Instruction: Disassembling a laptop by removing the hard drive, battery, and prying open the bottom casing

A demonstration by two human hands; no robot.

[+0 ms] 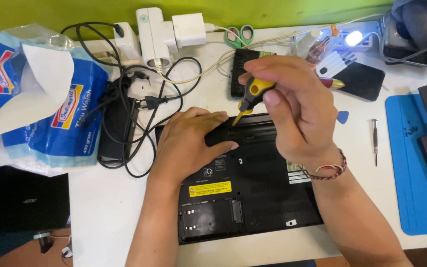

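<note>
**Laptop underside half opened, screwdriver at the far edge**

Landmark: the black laptop [253, 183], lying bottom-up on the white table [105, 207].

Far left of the laptop: blue-and-white tissue pack [35, 99]. Between pack and laptop: black power brick [117, 131] with tangled cables. Behind it, white plug adapters [161, 32].

Left hand [191, 138] lies flat, palm down, fingers together, pressing the laptop's far-left corner; it grips nothing.

Near-left corner of the laptop: one bay [208, 222] is already uncovered, inner tray showing. Rest of the bottom cover looks in place, so I judge the opening as early-to-mid.

Right hand [292, 106] is closed around a yellow-and-black screwdriver [250, 96], tip touching the laptop's far edge. Whether a screw is there, cannot tell.

Right of the laptop: thin loose screwdriver [374, 141], blue pick [342, 117], then blue mat [411, 168] with tiny dark bits, probably screws.
</note>
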